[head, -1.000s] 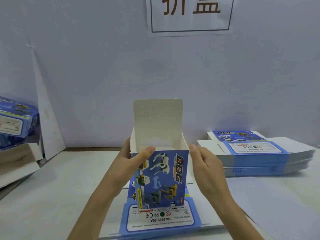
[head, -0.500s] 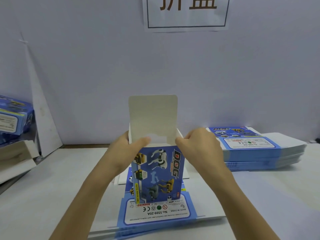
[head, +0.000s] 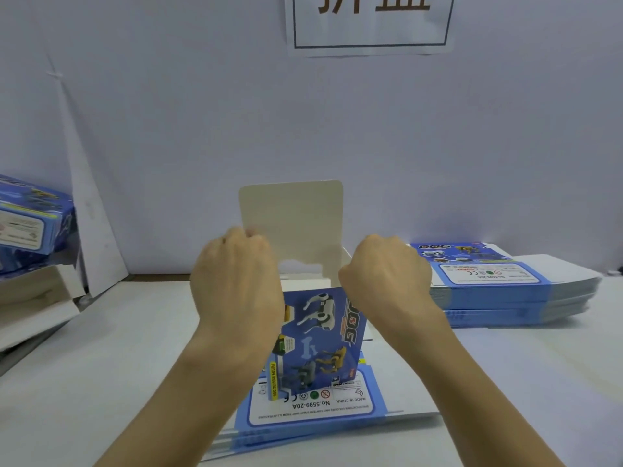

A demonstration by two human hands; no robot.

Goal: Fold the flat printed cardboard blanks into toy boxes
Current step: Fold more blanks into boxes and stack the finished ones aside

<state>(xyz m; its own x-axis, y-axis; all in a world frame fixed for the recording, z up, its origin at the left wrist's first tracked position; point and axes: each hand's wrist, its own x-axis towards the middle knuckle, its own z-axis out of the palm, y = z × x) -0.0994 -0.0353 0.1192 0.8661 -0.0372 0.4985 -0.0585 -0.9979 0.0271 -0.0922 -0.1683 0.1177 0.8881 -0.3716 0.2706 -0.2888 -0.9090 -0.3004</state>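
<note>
Pale wall (head: 168,129) with a paper sign (head: 369,25) backs the white counter (head: 101,365). At its middle a blue printed box (head: 320,332) stands upright on a stack of flat blanks (head: 320,419), its lid flap (head: 293,217) raised. The left hand (head: 236,284) and right hand (head: 384,278) grip its top sides, fingers (head: 251,235) curled over the rim, tips hidden. Another stack of blanks (head: 505,291) lies to the right.

centre: box (head: 320,335) upright on flat blanks (head: 313,412) | right: blank stack (head: 499,291) | left: folded boxes (head: 33,220)
</note>
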